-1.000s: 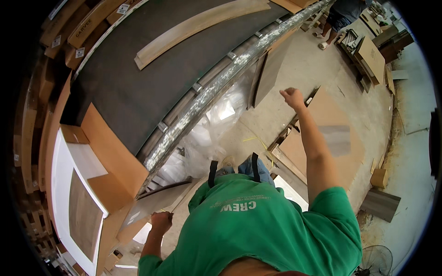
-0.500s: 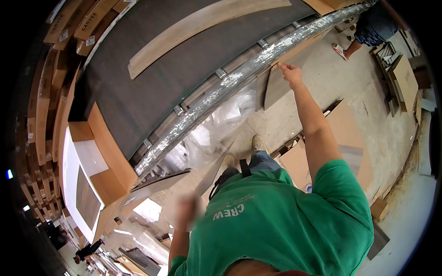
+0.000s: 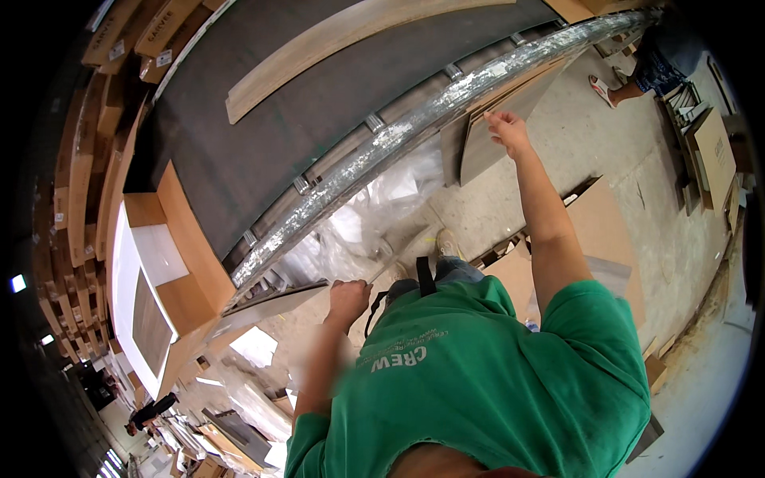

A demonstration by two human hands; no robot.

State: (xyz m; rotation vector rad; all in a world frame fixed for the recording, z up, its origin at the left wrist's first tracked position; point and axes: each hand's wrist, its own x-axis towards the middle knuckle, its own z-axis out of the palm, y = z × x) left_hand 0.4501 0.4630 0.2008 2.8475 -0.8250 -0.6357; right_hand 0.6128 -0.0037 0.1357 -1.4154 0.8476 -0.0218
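My right hand point(image 3: 508, 133) reaches forward with its thumb and fingers closed on the upper edge of a flat grey panel point(image 3: 488, 153). That panel stands among several panels leaning against the conveyor's side rail point(image 3: 414, 109). My left hand point(image 3: 349, 301) is closed low in front of my body, beside the end of another leaning panel point(image 3: 275, 305). A thin grey edge runs away from its fingers, but what they hold is hidden. On the dark conveyor belt point(image 3: 279, 135) lies a long wood-grain board point(image 3: 319, 54).
An open cardboard box point(image 3: 187, 239) with white lining sits at the belt's left end. Stacked cartons point(image 3: 84, 175) rise beyond it. Clear plastic wrap point(image 3: 351, 227) lies below the rail. Flattened cardboard point(image 3: 602, 219) covers floor at right. Another person point(image 3: 665, 60) stands at far right.
My left hand has moved forward, its fingers now near the thin grey edge. My right hand has drawn the panel's top slightly away from the rail, showing several panel edges behind.
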